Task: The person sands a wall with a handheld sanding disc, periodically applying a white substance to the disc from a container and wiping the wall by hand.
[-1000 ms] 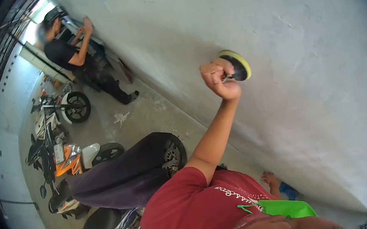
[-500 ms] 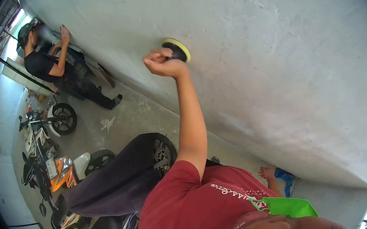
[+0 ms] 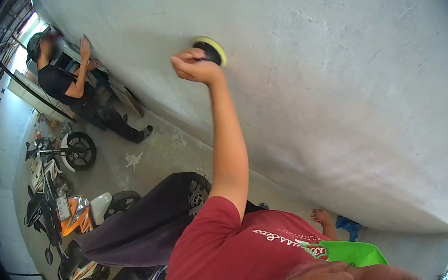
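My left hand (image 3: 196,65) is closed on a round sanding pad (image 3: 210,51), black on the back with a yellow rim. The pad's face lies against the grey plastered wall (image 3: 333,76), and the arm stretches up to it. Patches and scratch marks show on the plaster. Low beside my body hangs my right hand (image 3: 319,216), partly hidden by the red shirt (image 3: 223,269). Its fingers look apart, with nothing visible in them. A crumpled blue item (image 3: 349,227) lies beyond it. Something bright green (image 3: 352,253) hangs near my neck.
Several motorbikes stand to the left, including an orange and white one (image 3: 79,211). A dark cloth (image 3: 139,223) covers another close to me. At the far left along the wall, another person (image 3: 69,83) in black holds a hand up to it. Concrete floor (image 3: 164,153) lies between.
My left hand and the sanding pad have shifted slightly up and left in the picture. The other person's raised hand is still at the wall.
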`<state>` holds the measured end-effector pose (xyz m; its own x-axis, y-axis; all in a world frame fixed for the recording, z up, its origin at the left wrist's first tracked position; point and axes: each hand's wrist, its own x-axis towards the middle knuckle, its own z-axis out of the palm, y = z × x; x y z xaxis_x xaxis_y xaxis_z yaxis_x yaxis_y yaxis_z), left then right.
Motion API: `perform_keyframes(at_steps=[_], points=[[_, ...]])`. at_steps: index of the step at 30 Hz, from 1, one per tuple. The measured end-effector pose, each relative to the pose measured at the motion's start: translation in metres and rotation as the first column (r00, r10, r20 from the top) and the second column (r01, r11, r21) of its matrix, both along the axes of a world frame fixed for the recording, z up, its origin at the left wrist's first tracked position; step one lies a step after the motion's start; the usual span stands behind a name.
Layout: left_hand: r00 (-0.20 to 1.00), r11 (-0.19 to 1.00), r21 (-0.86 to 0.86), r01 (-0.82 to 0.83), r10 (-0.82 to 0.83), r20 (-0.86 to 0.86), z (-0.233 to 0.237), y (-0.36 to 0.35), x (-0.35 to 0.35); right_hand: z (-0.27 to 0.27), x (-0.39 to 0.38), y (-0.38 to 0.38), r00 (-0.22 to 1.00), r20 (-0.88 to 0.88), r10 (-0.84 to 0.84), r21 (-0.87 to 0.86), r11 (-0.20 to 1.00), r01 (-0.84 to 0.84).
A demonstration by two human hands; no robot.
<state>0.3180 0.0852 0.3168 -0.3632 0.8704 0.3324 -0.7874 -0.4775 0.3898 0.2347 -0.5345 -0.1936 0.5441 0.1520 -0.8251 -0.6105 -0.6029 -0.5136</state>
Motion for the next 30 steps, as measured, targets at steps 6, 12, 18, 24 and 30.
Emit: perform_keyframes(at_steps=[6,12,18,24,30], points=[[0.995,0.996,-0.084,0.022,-0.013,0.103,0.017,-0.002,0.001,0.001,-0.005,0.011,0.999,0.014,-0.053,0.030,0.998,0.053],[0.993,0.993,-0.024,0.115,-0.115,0.004,-0.034,-0.094,0.004,-0.023,-0.028,0.009,0.994,-0.020,0.109,-0.023,0.994,-0.109],[0.998,0.996,-0.069,0.057,-0.055,0.032,0.006,0.000,-0.006,-0.031,-0.012,0.015,0.996,-0.068,0.054,0.045,0.998,-0.051],[0.989,0.997,-0.062,-0.036,0.027,-0.143,-0.021,-0.072,0.008,-0.009,-0.013,0.031,0.997,-0.038,0.072,-0.061,0.995,-0.074],[0.957,0.975,0.214,0.052,0.012,-0.288,-0.047,-0.150,-0.002,-0.010,-0.014,0.040,0.979,-0.037,0.199,-0.006,0.980,-0.199]])
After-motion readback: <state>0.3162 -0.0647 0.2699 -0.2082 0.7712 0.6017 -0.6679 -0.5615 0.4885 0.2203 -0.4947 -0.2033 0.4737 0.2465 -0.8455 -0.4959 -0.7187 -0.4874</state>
